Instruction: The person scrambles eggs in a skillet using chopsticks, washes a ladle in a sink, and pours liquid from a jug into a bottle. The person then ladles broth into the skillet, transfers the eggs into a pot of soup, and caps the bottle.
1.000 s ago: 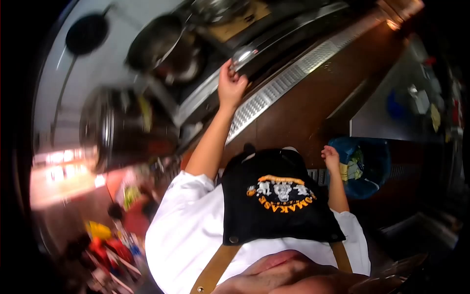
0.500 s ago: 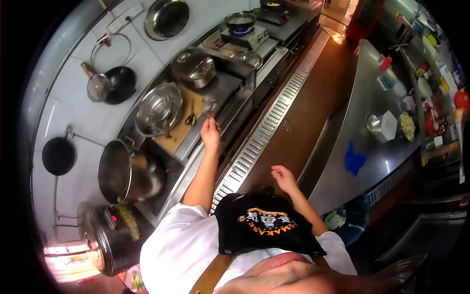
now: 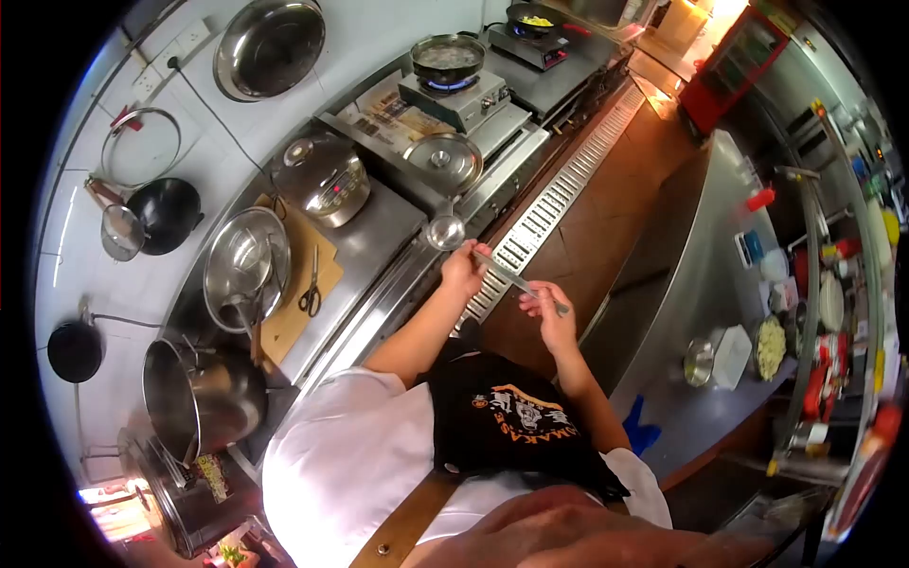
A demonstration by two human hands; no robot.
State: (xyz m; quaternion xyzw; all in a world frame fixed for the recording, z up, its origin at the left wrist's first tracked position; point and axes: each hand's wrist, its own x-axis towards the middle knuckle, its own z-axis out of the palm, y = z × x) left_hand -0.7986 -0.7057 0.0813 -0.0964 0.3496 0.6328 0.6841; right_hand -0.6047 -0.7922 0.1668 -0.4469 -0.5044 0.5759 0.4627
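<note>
Lining a tiled wall (image 3: pixel 369 38), a steel counter (image 3: pixel 393 210) (ladle (image 3: pixel 446 233) nearby).

The counter (image 3: pixel 400 220) at your left carries the rice cooker (image 3: pixel 322 185); nearer you, scissors (image 3: pixel 311 300) lie on the board (image 3: pixel 280 333), right of the bowl (image 3: pixel 217 275). Farther ahead, the pan (image 3: pixel 449 68) stands on the burner (image 3: pixel 478 102). The worktable (image 3: pixel 677 317) stands at your right. The ladle (image 3: pixel 512 275) spans your left hand (image 3: pixel 462 272) and right hand (image 3: pixel 553 318).
</note>
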